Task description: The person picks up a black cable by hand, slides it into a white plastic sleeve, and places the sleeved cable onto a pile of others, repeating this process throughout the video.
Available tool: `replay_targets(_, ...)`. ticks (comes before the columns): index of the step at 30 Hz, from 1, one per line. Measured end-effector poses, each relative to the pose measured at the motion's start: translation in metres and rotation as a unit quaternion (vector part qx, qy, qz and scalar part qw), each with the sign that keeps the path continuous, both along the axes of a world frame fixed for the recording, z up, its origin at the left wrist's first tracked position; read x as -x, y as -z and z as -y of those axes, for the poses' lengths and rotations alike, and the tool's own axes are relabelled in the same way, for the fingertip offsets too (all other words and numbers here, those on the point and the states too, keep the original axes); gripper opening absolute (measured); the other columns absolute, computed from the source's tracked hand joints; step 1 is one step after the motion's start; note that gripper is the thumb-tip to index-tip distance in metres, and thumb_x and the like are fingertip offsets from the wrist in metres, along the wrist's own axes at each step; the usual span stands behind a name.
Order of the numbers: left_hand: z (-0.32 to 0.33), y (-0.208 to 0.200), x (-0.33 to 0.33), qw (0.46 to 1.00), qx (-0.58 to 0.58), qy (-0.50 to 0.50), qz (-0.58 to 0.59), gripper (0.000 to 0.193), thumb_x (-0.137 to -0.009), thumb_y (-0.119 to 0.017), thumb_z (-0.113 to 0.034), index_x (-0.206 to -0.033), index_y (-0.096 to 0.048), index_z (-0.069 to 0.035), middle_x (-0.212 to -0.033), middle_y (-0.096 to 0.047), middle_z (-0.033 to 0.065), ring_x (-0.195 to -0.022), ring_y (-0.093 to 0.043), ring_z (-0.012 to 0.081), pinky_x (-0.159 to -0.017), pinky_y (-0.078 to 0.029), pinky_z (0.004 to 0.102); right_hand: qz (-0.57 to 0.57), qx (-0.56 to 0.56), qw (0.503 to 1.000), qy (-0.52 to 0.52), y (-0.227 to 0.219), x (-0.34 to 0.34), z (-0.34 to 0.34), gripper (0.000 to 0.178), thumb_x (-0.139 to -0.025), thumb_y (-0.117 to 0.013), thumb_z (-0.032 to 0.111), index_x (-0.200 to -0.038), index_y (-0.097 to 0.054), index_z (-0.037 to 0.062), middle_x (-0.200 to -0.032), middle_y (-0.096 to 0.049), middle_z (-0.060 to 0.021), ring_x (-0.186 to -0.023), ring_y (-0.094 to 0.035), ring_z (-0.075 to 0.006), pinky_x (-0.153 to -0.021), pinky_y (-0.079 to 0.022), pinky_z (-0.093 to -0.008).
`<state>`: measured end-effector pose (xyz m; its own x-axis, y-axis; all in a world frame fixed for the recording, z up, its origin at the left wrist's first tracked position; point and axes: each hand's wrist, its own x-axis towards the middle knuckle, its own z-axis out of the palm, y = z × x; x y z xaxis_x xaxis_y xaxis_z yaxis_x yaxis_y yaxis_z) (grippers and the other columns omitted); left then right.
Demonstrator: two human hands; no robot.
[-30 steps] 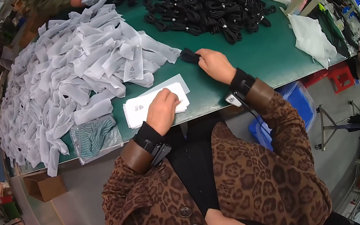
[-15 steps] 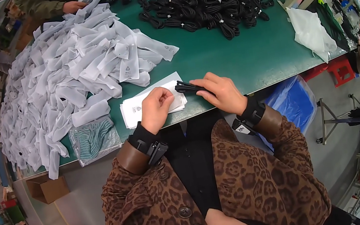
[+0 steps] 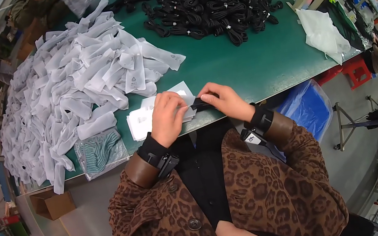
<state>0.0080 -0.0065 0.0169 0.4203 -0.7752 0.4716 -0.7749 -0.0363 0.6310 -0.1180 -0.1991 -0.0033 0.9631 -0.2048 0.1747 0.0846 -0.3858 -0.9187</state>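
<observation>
At the table's (image 3: 263,59) near edge the right hand (image 3: 227,101) pinches a black cable (image 3: 200,104), seemingly unbagged, beside white bags (image 3: 138,126) the left hand (image 3: 168,117) seems to pinch; apparently filled bags (image 3: 82,80) heap the left edge, and many loose cables (image 3: 207,9) remain toward the far edge.

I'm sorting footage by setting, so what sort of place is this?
Probably a packing area in a factory or workshop: a long green table bears a big heap of bundled black cables and another of pale pouches.
</observation>
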Motion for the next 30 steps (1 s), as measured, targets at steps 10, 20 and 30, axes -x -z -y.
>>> replay_targets(10,0.0,-0.023,-0.033,0.973,0.064,-0.019,-0.221,0.008,-0.087,-0.068,-0.007,-0.088,-0.06,-0.004,-0.094,-0.057,0.0034,-0.079,-0.053,0.0138,-0.068,-0.044,0.0261,0.187,0.006,0.981,-0.049,-0.046,-0.016,-0.014,0.035,-0.089,-0.061,-0.001,-0.123,-0.062,0.0063,-0.114,-0.055,-0.0117,-0.095,-0.06,-0.0227,-0.083,-0.051,-0.0329)
replay_targets(20,-0.01,-0.083,-0.101,0.928,0.252,-0.275,0.026,0.019,-0.091,-0.066,-0.01,-0.109,-0.061,-0.003,-0.097,-0.059,0.0036,-0.085,-0.055,0.0141,-0.075,-0.045,0.0262,0.068,0.485,0.803,0.34,-0.001,-0.05,0.151,0.029,-0.083,-0.072,0.016,-0.104,-0.06,0.0005,-0.104,-0.058,-0.0182,-0.09,-0.062,-0.0371,-0.074,-0.054,-0.0421)
replay_targets(30,-0.005,0.017,-0.001,0.994,-0.1,-0.007,0.043,0.014,-0.082,-0.071,-0.007,-0.092,-0.062,-0.002,-0.092,-0.058,0.0108,-0.083,-0.06,0.0314,-0.071,-0.049,0.0342,-0.081,0.409,0.86,0.294,0.016,-0.036,0.131,0.03,-0.082,-0.074,0.02,-0.092,-0.054,-0.0003,-0.085,-0.062,-0.0167,-0.075,-0.065,-0.0341,-0.063,-0.053,-0.0418)
